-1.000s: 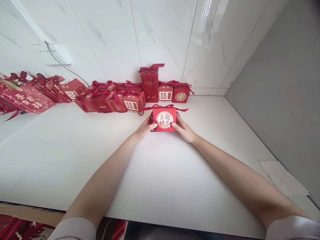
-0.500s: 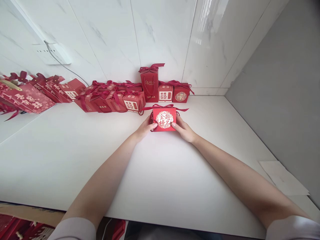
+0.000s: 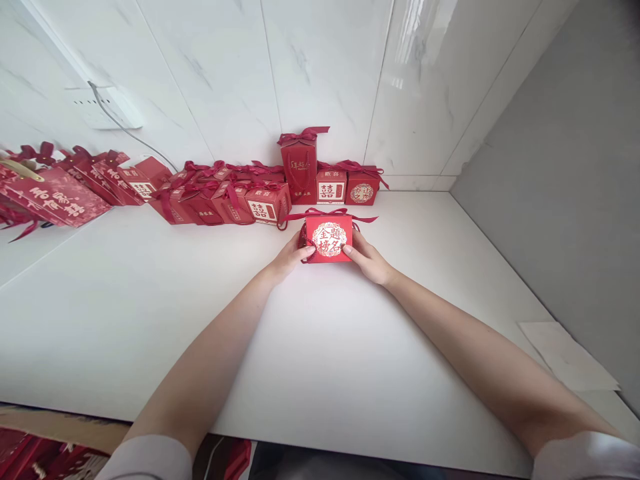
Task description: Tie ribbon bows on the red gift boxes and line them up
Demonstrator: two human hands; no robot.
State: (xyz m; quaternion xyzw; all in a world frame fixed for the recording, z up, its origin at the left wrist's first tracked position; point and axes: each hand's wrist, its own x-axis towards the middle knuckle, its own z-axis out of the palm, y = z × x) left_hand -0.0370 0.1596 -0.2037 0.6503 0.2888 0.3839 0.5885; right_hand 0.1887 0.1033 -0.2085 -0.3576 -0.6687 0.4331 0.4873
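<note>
Between my two hands is a small red gift box (image 3: 330, 239) with a round white-and-gold emblem on its front and a red ribbon bow on top. My left hand (image 3: 293, 257) grips its left side, where a dark red cord hangs by the thumb. On the right side my right hand (image 3: 369, 259) grips it, thumb on the front face. The fingers behind the box are hidden. Just beyond it stand a tall red box (image 3: 299, 170) with a bow, a red box with a white panel (image 3: 331, 190), and a red box with a round emblem (image 3: 362, 192).
Several red ribboned boxes (image 3: 220, 203) line the wall to the left, beside patterned red gift bags (image 3: 60, 193). White paper (image 3: 567, 353) lies on the white table (image 3: 350, 373) at right. A cable (image 3: 130, 133) runs from a wall socket. Below the front edge, a carton (image 3: 65, 427) holds red items.
</note>
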